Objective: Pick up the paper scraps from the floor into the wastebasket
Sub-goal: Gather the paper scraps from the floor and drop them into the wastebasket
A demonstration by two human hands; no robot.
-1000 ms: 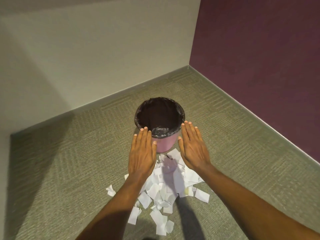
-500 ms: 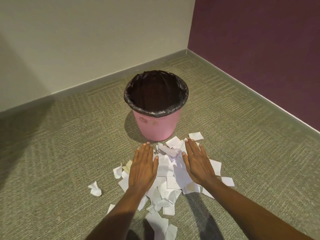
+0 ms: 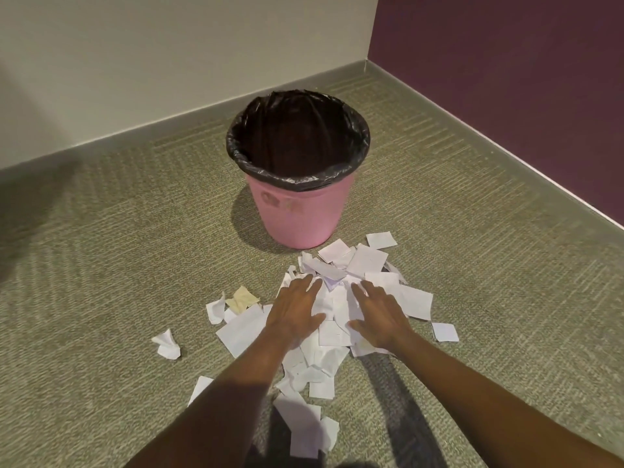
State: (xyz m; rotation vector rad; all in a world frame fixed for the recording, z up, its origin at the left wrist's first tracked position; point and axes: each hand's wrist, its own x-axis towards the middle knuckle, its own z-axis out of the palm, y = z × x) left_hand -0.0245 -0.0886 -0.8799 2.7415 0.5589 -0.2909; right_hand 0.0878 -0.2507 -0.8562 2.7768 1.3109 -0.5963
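A pink wastebasket point(image 3: 297, 214) lined with a black bag stands upright on the carpet. In front of it lies a pile of white paper scraps point(image 3: 332, 304), with one beige scrap point(image 3: 242, 298) at its left edge. My left hand point(image 3: 293, 314) rests palm down on the left side of the pile, fingers apart. Palm down on the right side is my right hand point(image 3: 380, 315), fingers spread. Neither hand holds a scrap. Loose scraps lie around, one point(image 3: 166, 344) far left and one point(image 3: 445, 332) to the right.
The green carpet point(image 3: 118, 265) runs to a cream wall point(image 3: 169, 62) behind and a purple wall point(image 3: 506, 79) at the right, meeting in a corner behind the wastebasket. More scraps point(image 3: 309, 430) lie between my forearms.
Both hands have come down from beside the wastebasket's rim onto the paper pile. The camera has lowered and moved closer to the floor.
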